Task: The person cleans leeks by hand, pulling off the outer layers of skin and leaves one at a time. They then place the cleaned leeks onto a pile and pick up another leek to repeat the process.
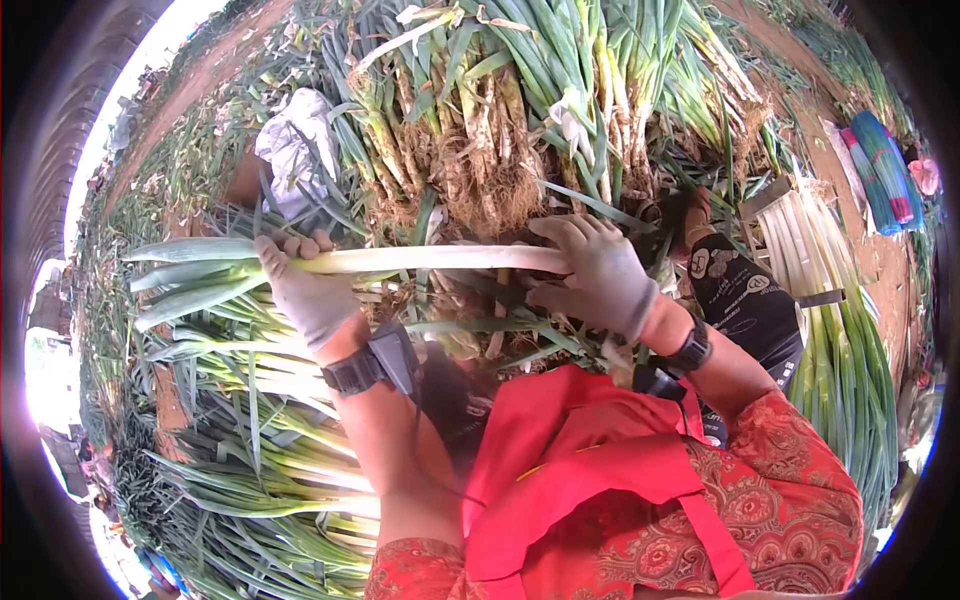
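One long leek [430, 259] with a smooth white cylindrical stalk and flat green leaves is held level in front of the chest, leaves to the left. Left hand [305, 290], in a grey knit glove, has its grip closed round the stalk where white turns green. Right hand [595, 275], same kind of glove, has its grip wrapped over the white end. Two black wristbands, one per wrist [352, 372] [690, 352]. Red cloth apron [560, 450] sits below over patterned red sleeves. Behind the leek is a heap of untrimmed leeks with hairy brown roots [480, 130], too many to count. One crumpled white sheet [295, 140] lies upper left. To the right is a neat stack of trimmed white stalks [810, 250], and beyond it a bundle of blue strips [880, 165]. Loose green leaves [260, 440] are piled lower left.
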Demonstrator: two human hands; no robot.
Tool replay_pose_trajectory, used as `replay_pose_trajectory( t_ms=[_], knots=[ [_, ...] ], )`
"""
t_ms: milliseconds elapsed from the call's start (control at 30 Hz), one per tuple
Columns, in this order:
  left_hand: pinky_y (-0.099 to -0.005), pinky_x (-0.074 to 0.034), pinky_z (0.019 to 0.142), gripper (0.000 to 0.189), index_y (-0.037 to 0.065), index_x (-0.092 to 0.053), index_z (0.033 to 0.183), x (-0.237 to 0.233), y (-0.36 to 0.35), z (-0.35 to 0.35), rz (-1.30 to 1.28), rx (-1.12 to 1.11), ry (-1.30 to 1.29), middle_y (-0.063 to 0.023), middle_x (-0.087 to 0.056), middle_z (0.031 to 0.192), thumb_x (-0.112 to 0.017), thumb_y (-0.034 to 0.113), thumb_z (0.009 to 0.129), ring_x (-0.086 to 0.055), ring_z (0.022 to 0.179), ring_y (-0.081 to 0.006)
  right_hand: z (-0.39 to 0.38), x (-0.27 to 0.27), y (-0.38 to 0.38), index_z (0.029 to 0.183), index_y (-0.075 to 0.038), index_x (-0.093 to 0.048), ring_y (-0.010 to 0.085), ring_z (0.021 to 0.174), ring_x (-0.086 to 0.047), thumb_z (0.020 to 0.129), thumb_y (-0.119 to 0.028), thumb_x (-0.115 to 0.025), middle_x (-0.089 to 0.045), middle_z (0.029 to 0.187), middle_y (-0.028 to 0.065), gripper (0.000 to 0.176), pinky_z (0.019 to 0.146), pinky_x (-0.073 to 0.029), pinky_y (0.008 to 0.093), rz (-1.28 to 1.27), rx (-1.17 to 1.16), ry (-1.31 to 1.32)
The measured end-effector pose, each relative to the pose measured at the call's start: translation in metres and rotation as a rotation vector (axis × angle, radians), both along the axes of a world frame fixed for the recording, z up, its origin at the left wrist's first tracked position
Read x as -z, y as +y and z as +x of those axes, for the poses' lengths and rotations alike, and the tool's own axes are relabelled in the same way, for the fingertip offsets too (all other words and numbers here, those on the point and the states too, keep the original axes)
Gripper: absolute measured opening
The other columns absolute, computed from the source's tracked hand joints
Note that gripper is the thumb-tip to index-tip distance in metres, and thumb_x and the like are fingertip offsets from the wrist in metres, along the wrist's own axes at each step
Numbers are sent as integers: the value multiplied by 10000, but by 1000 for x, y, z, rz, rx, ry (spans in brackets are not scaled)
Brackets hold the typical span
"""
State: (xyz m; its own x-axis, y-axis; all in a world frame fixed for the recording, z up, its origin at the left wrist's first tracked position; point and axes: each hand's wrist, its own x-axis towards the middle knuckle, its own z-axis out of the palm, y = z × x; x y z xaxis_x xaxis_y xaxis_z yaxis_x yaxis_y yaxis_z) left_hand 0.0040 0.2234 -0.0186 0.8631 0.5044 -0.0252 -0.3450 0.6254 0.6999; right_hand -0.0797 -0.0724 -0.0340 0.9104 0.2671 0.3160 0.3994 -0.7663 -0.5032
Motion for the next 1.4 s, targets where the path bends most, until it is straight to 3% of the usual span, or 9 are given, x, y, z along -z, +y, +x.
replay_pose_trajectory(
  t_ms=[133, 167, 300, 400, 567, 733, 1033, 1167, 1400],
  knots=[
    [-417, -483, 923, 157, -20, -529, 989, -22, 8, -20, 45, 61, -185, -72, -522, 810, -518, 134, 965, -537, 789, -212, 10, -3, 9, 1200, -35, -561, 326, 876, -653, 706, -328, -810, -664, 1005, 160, 626, 771, -510, 373, 347, -15, 369],
    [-456, -452, 1016, 161, -71, -509, 1024, -18, 18, -27, 2, 140, -262, -135, -554, 880, -489, 66, 941, -577, 884, -261, 8, 1, 9, 1168, -7, -571, 248, 749, -651, 791, -342, -772, -670, 890, 125, 543, 675, -509, 325, 392, -59, 150],
    [-510, -352, 1089, 575, -52, -328, 1381, -7, 25, -61, 186, 322, -361, -83, -460, 1138, -617, 138, 921, -501, 1066, -223, 4, 6, -1, 1071, -3, -611, 129, 701, -554, 956, -445, -573, -608, 789, 44, 459, 668, -474, 278, 920, -115, 545],
    [-491, -426, 1041, 493, -14, -398, 1338, 7, 29, -96, 248, 260, -259, -105, -574, 1150, -631, 122, 925, -583, 1076, -262, 8, 6, -6, 1027, -6, -625, 157, 695, -583, 973, -472, -522, -633, 805, 71, 480, 668, -470, 284, 789, -121, 505],
    [-421, -491, 1024, 328, -22, -483, 1266, 17, 15, -143, 359, -20, 36, -154, -629, 1170, -558, 100, 971, -620, 1097, -278, 11, -5, 18, 993, -53, -646, 304, 779, -615, 838, -252, -643, -617, 838, 116, 252, 680, -479, 403, 185, -44, -160],
    [-422, -474, 1032, 321, -25, -463, 1276, 18, -4, -163, 436, -37, 29, -154, -613, 1156, -536, 52, 973, -611, 1101, -294, -3, -10, 83, 1086, -73, -627, 263, 815, -615, 791, -194, -675, -628, 887, 94, 322, 742, -481, 378, -31, -124, -422],
    [-432, -450, 1032, 373, -22, -466, 1266, 4, -15, -176, 601, -51, 9, -147, -617, 1108, -606, 70, 933, -607, 1086, -304, 71, 7, 105, 1013, -51, -600, 267, 711, -663, 829, -216, -626, -630, 736, 107, 248, 610, -510, 398, -290, 168, -256],
    [-448, -448, 1033, 382, -16, -470, 1261, 4, -13, -180, 640, -33, -39, -137, -617, 1093, -621, 68, 921, -604, 1067, -285, 53, -16, 62, 926, -136, -665, 299, 774, -660, 811, -260, -634, -681, 881, 85, 173, 699, -540, 391, 206, -188, 5],
    [-493, -450, 1042, 363, -17, -461, 1241, -3, -25, -181, 735, -26, -69, -128, -599, 1069, -610, 59, 919, -597, 1046, -253, 4, -11, 71, 866, -134, -683, 227, 727, -642, 753, -170, -704, -611, 798, 30, 121, 606, -517, 348, -91, -427, -164]
  ],
)
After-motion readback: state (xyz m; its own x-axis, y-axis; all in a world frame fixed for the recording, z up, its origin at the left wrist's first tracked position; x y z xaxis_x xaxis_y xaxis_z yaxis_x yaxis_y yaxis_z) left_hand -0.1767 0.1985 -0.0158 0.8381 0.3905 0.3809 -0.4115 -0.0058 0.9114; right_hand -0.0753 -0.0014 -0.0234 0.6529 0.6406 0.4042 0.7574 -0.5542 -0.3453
